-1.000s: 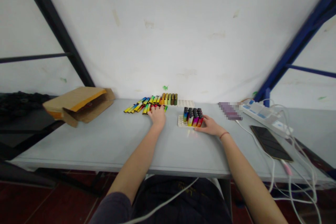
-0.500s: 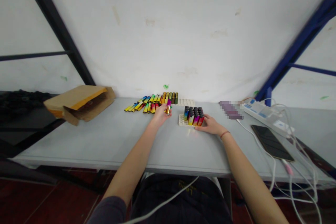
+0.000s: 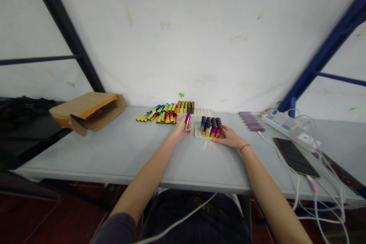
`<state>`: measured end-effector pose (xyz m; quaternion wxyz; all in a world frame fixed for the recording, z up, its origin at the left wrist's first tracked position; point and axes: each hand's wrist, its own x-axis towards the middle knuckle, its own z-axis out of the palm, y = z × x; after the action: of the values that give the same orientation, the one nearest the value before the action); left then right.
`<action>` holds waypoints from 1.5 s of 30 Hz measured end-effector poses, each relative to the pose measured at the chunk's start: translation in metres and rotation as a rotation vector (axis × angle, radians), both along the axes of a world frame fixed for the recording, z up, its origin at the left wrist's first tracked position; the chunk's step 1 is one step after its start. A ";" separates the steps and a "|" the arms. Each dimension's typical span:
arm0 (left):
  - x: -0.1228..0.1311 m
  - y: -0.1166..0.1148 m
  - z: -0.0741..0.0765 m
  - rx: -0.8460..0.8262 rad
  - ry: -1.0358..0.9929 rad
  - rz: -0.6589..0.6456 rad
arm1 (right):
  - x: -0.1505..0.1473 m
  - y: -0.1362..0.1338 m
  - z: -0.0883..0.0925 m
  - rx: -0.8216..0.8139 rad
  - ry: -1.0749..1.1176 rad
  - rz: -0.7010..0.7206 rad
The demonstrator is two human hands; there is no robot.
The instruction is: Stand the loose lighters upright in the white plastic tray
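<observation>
Shifting right and slightly nearer the person since the earlier frame, the left hand (image 3: 180,129) is bringing a purple-and-gold lighter-shaped tube (image 3: 187,121) away from the loose pile, while the right hand (image 3: 231,137) is keeping its place.

Behind everything, a scuffed white wall (image 3: 185,45) is rising from the back of the grey table (image 3: 114,160). At the left end of the table, an open cardboard box (image 3: 82,106) is lying on its side; at the right, a white power strip (image 3: 291,129) is trailing cables beside a dark phone (image 3: 296,157).

Toward the middle, the near tray (image 3: 199,132) is holding a block of black-topped tubes (image 3: 211,126), all standing upright. Its right and middle parts are carrying tubes, while holes are showing at its left end, so its loading is apparently well along but unfinished. Behind it, near the wall, a second white tray (image 3: 203,112) is showing no tubes. Just left of that, a block of gold- and olive-topped tubes (image 3: 185,106) is standing in rows; whether a tray is supporting them is hidden. Many loose tubes (image 3: 156,114) are lying farther left, seemingly awaiting handling.

The right hand is resting against the near tray's right end, thumb and forefinger spreading apart around the corner. The left hand is pinching its single tube nearly upright, just short of the near tray's left end.
</observation>
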<state>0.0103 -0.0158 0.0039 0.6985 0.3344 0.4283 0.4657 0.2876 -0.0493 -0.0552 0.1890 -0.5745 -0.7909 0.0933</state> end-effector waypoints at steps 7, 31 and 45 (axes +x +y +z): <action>0.004 -0.006 -0.002 0.104 0.057 -0.012 | 0.000 0.000 -0.001 0.010 0.017 0.001; 0.006 0.001 0.000 0.071 -0.114 -0.080 | 0.001 0.001 -0.003 0.016 0.007 -0.005; 0.013 0.002 -0.003 0.136 -0.093 0.079 | -0.002 -0.001 0.002 0.006 0.012 0.003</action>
<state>0.0234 -0.0135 0.0009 0.6745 0.3419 0.3755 0.5359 0.2854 -0.0504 -0.0531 0.1952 -0.5723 -0.7908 0.0943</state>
